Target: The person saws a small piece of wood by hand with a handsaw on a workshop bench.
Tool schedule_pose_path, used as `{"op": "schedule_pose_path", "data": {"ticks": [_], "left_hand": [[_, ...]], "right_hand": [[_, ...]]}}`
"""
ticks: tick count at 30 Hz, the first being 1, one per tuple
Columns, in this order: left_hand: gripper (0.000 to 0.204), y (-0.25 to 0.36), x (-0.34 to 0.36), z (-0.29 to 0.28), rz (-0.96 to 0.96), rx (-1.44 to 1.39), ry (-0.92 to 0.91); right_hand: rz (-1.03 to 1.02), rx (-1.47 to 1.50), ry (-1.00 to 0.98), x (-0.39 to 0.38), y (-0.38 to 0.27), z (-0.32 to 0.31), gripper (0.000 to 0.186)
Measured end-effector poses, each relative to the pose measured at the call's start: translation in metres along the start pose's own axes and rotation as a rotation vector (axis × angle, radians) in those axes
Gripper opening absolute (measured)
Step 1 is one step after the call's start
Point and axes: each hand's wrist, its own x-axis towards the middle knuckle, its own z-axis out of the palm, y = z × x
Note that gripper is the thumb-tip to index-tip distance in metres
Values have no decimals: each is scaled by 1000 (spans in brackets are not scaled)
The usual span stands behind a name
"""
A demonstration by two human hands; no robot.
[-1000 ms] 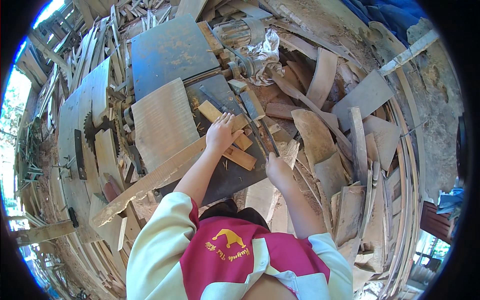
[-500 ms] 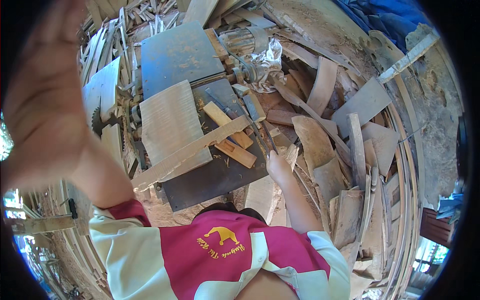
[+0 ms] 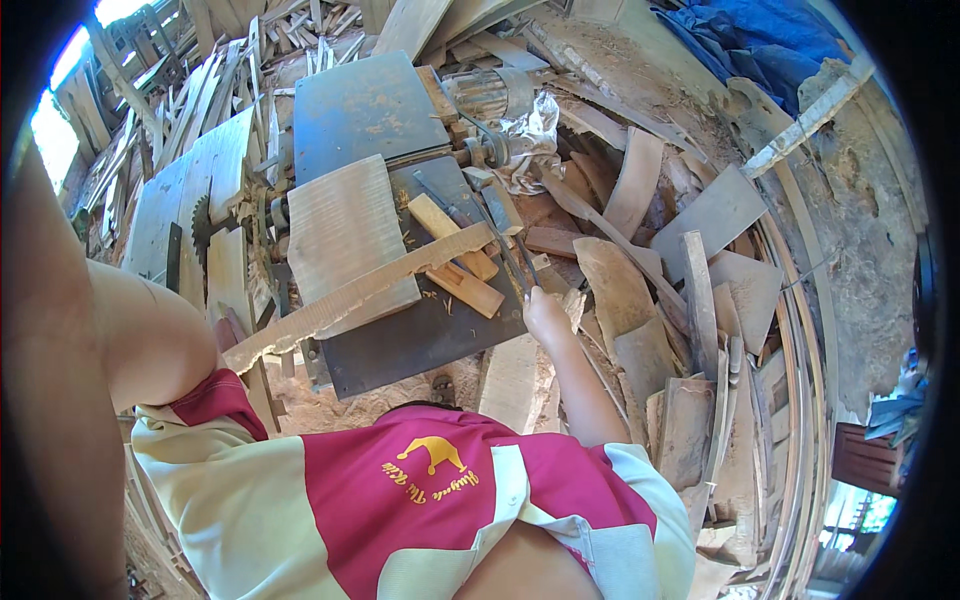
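Observation:
My right hand (image 3: 543, 312) is closed round the near end of a dark metal bar (image 3: 517, 262) at the right edge of a dark metal table (image 3: 400, 352). Beside it lie two short light wood blocks (image 3: 465, 290), a long rough-edged board (image 3: 310, 330) laid slantwise, and a wide pale board (image 3: 340, 225). My left arm (image 3: 155, 335) is raised, bent, close to the camera at the left edge; its hand is out of the picture.
A blue-grey metal plate (image 3: 365, 110), a motor (image 3: 480, 95) with crumpled silvery wrapping (image 3: 532, 130), and a toothed saw blade (image 3: 200, 235) at left. Piled offcuts (image 3: 630, 270) crowd the right side, near a blue tarp (image 3: 740, 40) and weathered slab (image 3: 860, 250).
My left hand has left the slanting board, swept up past the camera and out of the picture. My right hand stays on the bar. The view has shifted slightly.

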Motion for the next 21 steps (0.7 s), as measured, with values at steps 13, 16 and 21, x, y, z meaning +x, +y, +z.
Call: {"op": "schedule_pose_path", "data": {"ticks": [13, 16, 21], "left_hand": [[81, 19, -24, 10, -163, -527, -58], [80, -6, -26, 34, -198, -643, -79], [80, -82, -8, 80, -268, -857, -147]], "right_hand": [[-2, -9, 7, -3, 5, 2, 24], [-8, -2, -4, -1, 7, 6, 24], [-13, -6, 18, -2, 12, 9, 24]]}}
